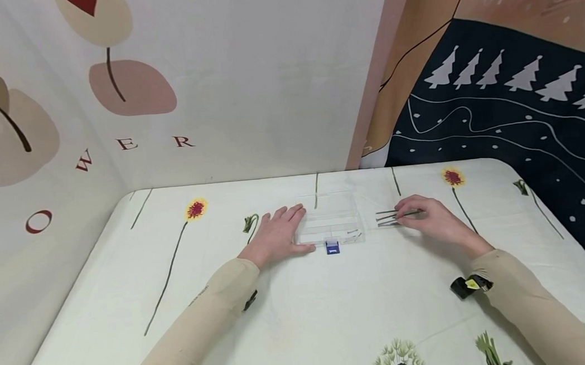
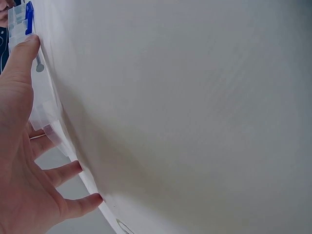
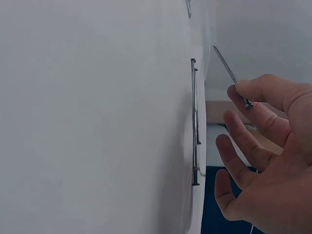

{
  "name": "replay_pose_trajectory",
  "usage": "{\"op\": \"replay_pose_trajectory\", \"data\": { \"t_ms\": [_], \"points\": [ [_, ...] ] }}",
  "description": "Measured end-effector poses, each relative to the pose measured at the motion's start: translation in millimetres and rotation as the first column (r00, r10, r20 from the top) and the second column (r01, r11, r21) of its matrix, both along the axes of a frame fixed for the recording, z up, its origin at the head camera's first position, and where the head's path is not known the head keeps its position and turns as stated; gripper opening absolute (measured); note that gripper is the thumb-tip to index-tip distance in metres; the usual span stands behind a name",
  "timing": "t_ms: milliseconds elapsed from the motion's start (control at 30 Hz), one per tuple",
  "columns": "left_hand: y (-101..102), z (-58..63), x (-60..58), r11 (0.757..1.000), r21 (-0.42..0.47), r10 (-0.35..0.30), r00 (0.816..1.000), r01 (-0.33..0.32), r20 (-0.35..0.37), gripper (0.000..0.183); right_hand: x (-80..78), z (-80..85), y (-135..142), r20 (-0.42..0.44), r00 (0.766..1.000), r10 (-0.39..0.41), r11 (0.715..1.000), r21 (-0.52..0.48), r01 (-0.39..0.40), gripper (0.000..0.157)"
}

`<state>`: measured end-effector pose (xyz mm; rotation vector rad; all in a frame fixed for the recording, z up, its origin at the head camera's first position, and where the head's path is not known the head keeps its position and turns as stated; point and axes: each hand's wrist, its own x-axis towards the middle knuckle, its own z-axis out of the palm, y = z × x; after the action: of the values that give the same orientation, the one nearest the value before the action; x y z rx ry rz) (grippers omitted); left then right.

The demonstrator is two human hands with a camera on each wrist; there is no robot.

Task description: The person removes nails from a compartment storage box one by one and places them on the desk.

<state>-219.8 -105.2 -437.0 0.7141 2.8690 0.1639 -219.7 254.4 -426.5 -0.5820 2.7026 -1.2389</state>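
Note:
A clear plastic compartment box [image 1: 327, 223] with a blue latch [image 1: 332, 247] lies on the table. My left hand [image 1: 275, 236] rests against its left side with the fingers spread and the thumb along the front edge. Small nails [image 1: 354, 236] lie in the front right of the box. To the right of it, my right hand [image 1: 433, 218] pinches a steel nail [image 3: 224, 65] between thumb and index finger, point up and head down in the right wrist view. Below that hand, several long nails [image 1: 388, 224] lie side by side on the cloth.
A white tablecloth [image 1: 321, 315] printed with flowers and stems covers the table. Behind it hangs a pale printed curtain [image 1: 267, 94]. A dark cloth [image 1: 495, 120] with trees hangs at the right. Black wrist cameras [image 1: 462, 287] sit at both sleeves.

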Motion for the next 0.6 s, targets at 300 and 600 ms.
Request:
{"op": "replay_pose_trajectory", "data": {
  "t_ms": [300, 600],
  "points": [
    [0, -0.2, 0.5, 1.0, 0.0, -0.003, 1.0, 0.003, -0.004, 0.094, 2.1, -0.1, 12, 0.0, 1.0, -0.014, 1.0, 0.02, 0.014, 0.009],
    [0, -0.4, 0.7, 1.0, 0.006, -0.002, 1.0, 0.002, -0.008, 0.094, 2.0, 0.1, 17, 0.006, 1.0, -0.009, 0.999, 0.043, 0.009, 0.009]
  ]
}}
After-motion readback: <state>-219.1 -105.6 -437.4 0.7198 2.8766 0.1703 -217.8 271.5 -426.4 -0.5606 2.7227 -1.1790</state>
